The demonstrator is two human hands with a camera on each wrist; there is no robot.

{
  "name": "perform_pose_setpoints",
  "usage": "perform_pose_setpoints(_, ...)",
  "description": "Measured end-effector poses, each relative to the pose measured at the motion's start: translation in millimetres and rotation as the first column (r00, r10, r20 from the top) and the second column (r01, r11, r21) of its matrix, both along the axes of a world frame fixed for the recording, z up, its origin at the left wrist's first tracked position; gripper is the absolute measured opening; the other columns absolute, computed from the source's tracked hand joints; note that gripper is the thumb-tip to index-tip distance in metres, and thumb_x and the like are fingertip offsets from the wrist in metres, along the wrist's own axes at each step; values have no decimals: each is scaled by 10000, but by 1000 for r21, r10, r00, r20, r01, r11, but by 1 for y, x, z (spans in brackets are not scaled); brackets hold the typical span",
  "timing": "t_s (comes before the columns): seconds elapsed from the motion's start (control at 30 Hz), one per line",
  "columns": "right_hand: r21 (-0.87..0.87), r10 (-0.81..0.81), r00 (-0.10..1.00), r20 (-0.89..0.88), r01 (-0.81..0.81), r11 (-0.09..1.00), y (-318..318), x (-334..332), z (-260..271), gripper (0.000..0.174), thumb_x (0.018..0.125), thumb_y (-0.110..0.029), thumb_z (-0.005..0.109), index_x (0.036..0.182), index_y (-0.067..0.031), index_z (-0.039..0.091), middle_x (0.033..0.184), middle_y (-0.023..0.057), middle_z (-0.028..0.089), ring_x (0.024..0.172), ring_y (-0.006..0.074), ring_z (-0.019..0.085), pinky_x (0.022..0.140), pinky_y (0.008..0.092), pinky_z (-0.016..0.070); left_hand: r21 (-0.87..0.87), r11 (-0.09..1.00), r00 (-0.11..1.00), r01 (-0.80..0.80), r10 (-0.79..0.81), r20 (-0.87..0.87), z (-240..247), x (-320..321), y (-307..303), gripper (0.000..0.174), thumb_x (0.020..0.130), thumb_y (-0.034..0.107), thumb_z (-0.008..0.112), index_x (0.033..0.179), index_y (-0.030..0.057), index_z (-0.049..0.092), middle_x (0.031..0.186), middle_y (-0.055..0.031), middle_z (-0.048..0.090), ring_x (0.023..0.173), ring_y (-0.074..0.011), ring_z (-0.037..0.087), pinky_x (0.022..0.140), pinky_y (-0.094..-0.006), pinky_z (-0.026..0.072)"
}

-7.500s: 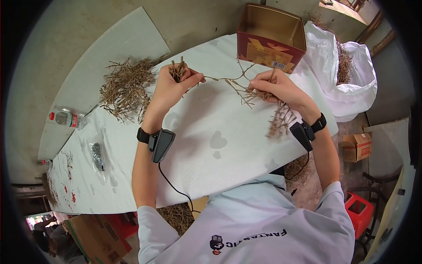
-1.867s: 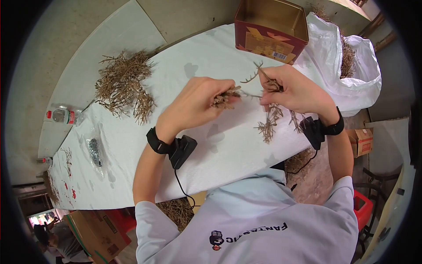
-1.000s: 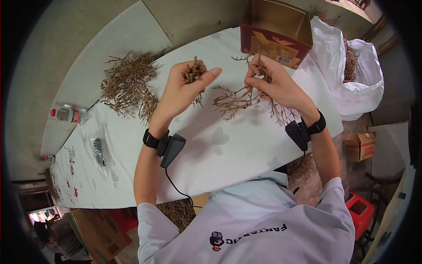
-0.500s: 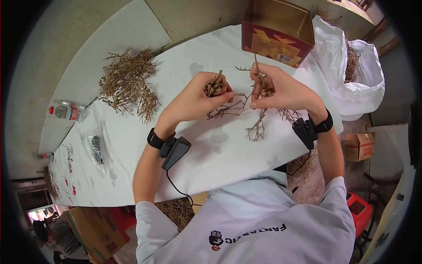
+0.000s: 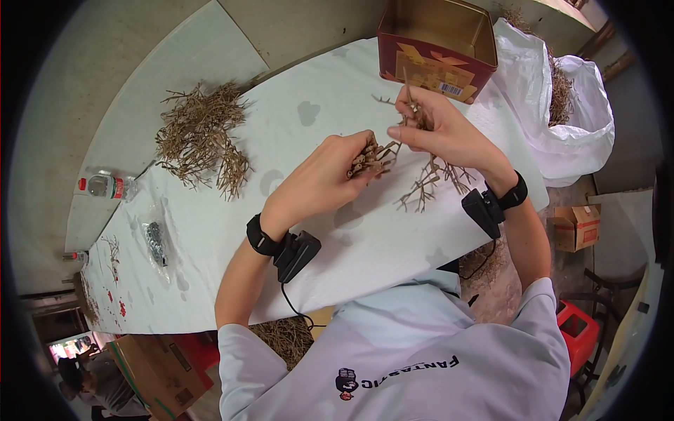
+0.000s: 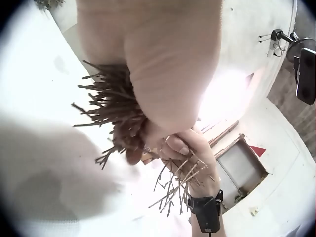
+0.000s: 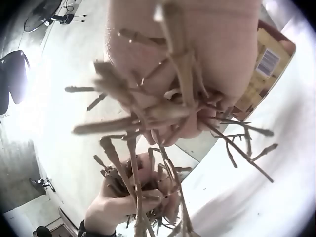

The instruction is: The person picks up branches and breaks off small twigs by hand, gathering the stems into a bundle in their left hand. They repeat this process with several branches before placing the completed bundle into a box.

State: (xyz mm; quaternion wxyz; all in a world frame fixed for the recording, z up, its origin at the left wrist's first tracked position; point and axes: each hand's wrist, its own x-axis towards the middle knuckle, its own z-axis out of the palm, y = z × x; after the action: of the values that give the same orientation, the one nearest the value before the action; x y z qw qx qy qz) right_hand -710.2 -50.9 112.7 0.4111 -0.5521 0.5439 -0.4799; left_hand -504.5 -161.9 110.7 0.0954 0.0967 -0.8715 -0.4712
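Note:
My left hand (image 5: 316, 175) grips a dense bundle of dry brown twigs (image 5: 368, 160), their cut ends gathered at the thumb side. In the left wrist view the twigs (image 6: 111, 101) fan out from under the palm. Just right of it and slightly higher, my right hand (image 5: 453, 133) holds several branched dry twigs (image 5: 425, 186), which hang below the fingers. One stem of these stands up past the fingertips, large in the right wrist view as a knobbly stem (image 7: 181, 69). The two hands are close together above the white-covered table (image 5: 210, 238).
A loose pile of twigs (image 5: 200, 137) lies at the left rear. Behind the hands stands a red and gold tin box (image 5: 435, 63), beside a white sack (image 5: 583, 140) of twigs. Further left are a plastic bottle (image 5: 105, 186) and a clear bag (image 5: 156, 242).
My left hand, with its bundle, has moved right and turned its back upward, coming nearer my right hand. My right hand still holds its branched twigs and has shifted only slightly.

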Motion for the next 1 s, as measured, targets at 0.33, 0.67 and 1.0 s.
perform_pose_setpoints(0.33,-23,-129,987,95,132,991,15,3,4,272,977,-97,638,894,-95,379,765,-53,350,641,23,348,532,209,286,151,944,938,-293,315,-147,11,-10,17,137,945,69,669,952,-15,561,674,-34,496,627,-50,472,559,-243,378)
perform_pose_setpoints(0.67,-64,-180,961,-211,170,983,27,17,6,264,974,-99,640,889,-68,392,731,-14,340,631,67,355,544,251,320,-486,815,928,-315,157,-339,-1,-6,0,128,744,30,718,763,44,592,613,-96,567,554,-259,505,576,-347,411)
perform_pose_setpoints(1.0,-209,-225,868,-443,144,967,58,43,16,233,967,-54,622,882,-39,406,655,54,401,562,115,368,523,299,334,-524,729,865,-441,189,-465,-14,-1,-51,147,722,32,695,862,67,670,683,-87,638,572,-265,541,591,-354,447)
